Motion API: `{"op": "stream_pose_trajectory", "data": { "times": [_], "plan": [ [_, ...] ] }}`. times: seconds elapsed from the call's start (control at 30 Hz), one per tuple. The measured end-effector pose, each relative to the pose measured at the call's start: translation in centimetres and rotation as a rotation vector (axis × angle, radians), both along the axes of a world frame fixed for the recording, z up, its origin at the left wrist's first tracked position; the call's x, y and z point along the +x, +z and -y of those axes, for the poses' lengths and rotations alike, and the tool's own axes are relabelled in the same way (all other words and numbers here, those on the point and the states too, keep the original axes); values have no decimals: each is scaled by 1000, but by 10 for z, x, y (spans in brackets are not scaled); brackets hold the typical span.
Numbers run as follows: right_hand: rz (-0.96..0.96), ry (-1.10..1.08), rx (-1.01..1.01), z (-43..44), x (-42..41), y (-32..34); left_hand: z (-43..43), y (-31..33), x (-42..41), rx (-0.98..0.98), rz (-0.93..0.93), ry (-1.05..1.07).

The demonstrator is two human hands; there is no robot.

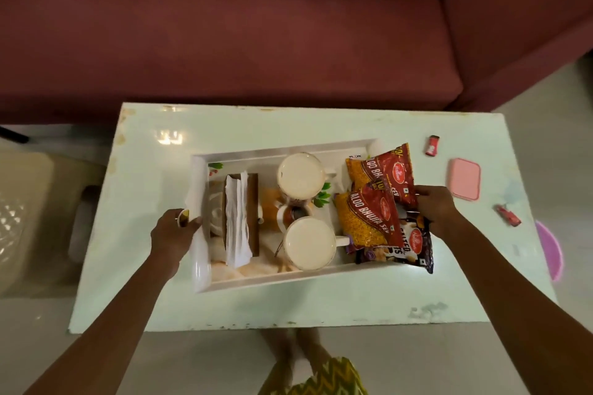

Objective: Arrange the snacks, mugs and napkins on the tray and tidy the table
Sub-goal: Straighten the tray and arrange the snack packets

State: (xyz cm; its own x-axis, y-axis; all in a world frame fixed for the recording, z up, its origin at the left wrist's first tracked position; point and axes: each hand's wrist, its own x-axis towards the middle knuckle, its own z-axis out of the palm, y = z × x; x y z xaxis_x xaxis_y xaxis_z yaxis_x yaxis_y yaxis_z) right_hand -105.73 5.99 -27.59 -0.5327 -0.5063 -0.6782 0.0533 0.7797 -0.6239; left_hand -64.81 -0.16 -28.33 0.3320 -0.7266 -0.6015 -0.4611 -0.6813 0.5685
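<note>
Where the pale, glossy table (288,308) stood before the maroon sofa (224,26), a white rectangular tray (250,279) lay near its middle, its long axis running left to right along the table's own length. Inside it, toward the left end, a crumpled white napkin (236,221) stood in a brown wooden holder (253,202), the strip of it running front to back across the tray. Two round, cream-coloured mugs sat in the centre, the far mug (301,178) and the near mug (309,242), each with its handle pointing right. At the right end three shiny snack packets overlapped: a far red packet (385,173), a near red packet (369,218) with yellow contents showing through it, and a dark packet (410,247) beneath them that hung over the tray's right rim.

The left hand (175,232) was curled around the tray's left rim, gripping it. The right hand (436,205) rested on the packets at the right end, fingers bent onto them; whether it also held the rim beneath could not be told.

On the table to the right, apart from the tray, lay a small red lighter-like object (432,145), a flat pink rounded case (465,179) and a small red toy car (508,215).
</note>
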Motion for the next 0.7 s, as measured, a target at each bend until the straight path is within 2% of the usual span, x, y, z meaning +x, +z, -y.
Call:
{"op": "stream_pose_trajectory", "data": {
  "times": [0.23, 0.7],
  "plan": [
    [-13, -58, 12, -27, -48, -25, 11, -19, -50, 9, 14, -98],
    [-22, 28, 65, -9, -88, -90, 24, -84, -95, 46, 80, -83]
  ]
}}
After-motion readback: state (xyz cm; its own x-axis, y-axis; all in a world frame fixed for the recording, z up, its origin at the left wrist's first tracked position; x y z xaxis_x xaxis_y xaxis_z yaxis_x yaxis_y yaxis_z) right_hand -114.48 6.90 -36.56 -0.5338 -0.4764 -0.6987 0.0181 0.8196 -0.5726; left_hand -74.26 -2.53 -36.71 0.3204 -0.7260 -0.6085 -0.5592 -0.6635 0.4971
